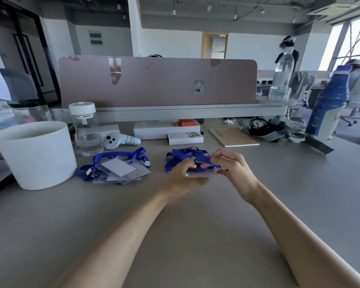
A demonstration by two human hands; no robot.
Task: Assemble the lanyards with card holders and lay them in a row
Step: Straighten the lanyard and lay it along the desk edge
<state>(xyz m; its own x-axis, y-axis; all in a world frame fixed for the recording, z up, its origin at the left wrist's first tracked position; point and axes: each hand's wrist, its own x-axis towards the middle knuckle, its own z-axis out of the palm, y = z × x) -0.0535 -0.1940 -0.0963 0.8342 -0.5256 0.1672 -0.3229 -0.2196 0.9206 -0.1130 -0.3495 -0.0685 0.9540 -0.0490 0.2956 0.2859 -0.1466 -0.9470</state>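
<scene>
Blue woven ribbon: the tangled lanyards (183,154) lie heaped on the grey table (195,225), just beyond the hands. Both hands work one strap. The right hand (233,167) pinches it between curled fingers and thumb, and the blurred left hand (181,173) appears to grip it alongside. The strap looks light, limp and quick to snag, so it is best held close to its clip end. The clear card holders (123,170), stacked to the left among more ribbon, seem stiff and slick; lift them by an edge.
</scene>
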